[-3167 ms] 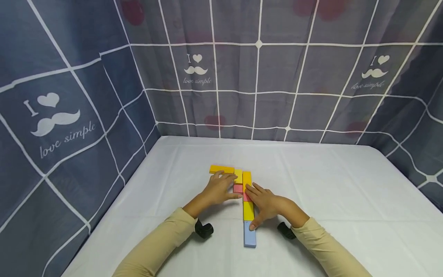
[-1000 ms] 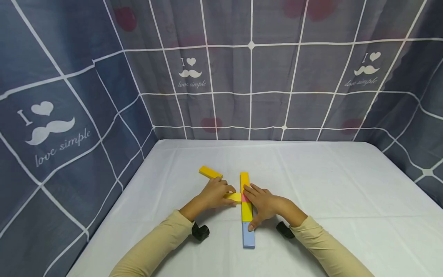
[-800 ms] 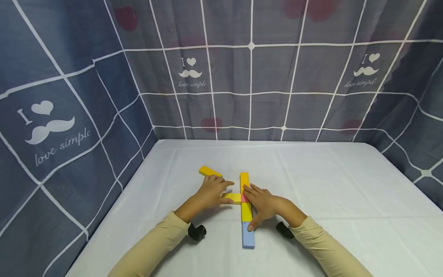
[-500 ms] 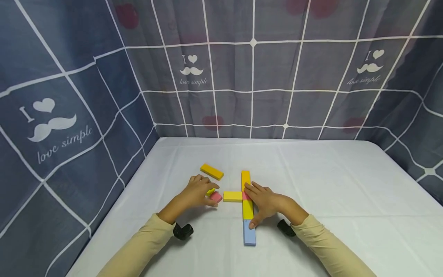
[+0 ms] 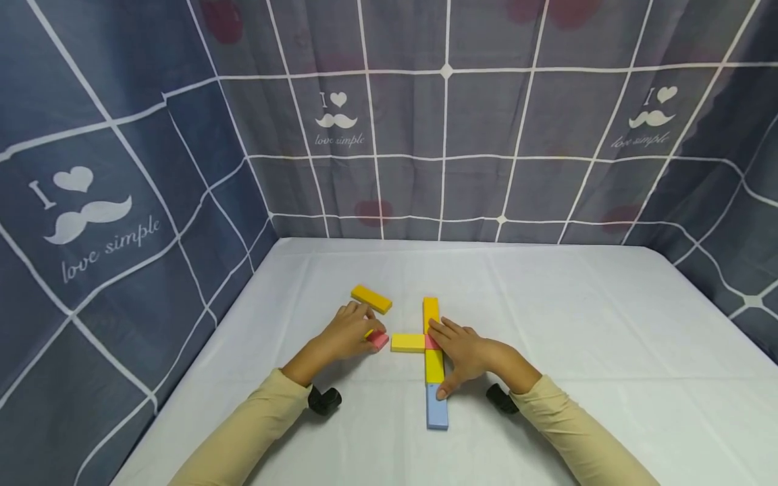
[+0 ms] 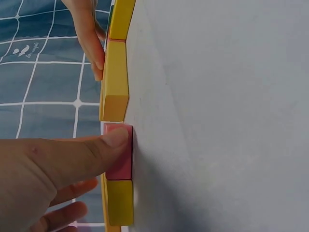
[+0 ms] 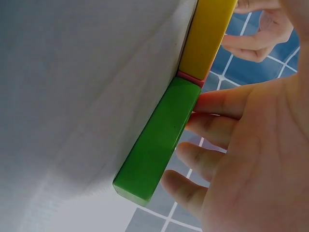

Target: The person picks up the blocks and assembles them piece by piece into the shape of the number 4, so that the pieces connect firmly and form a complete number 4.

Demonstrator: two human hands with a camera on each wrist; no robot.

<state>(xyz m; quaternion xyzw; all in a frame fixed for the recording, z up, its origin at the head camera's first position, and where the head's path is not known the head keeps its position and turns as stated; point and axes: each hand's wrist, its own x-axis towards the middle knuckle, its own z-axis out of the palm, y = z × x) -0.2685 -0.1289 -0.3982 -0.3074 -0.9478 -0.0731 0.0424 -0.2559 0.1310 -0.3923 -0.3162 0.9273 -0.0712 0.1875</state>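
My left hand [image 5: 340, 333] pinches a small pink block [image 5: 379, 339] between thumb and fingers. In the left wrist view the thumb lies across the pink face, and a yellow block [image 6: 120, 203] sits end to end with it. My right hand [image 5: 473, 354] rests with fairly straight fingers along a column of blocks: yellow [image 5: 430, 309], pink [image 5: 430, 342], yellow [image 5: 434, 368], blue [image 5: 437, 408]. From the pink one, a yellow block [image 5: 408, 343] sticks out leftward. A green block [image 7: 157, 140], hidden under the hand in the head view, lies by the right fingertips.
A loose yellow block [image 5: 371, 298] lies slanted beyond my left hand. A white cloth [image 5: 547, 297] covers the table. Dark checked curtains [image 5: 407, 189] stand behind it and at both sides. Black wrist cameras [image 5: 325, 401] hang below the sleeves.
My left hand laid the yellow block crosswise against the column, let go, moved left and closed on the pink block. The far yellow block turned slantwise. My right hand stayed in place.
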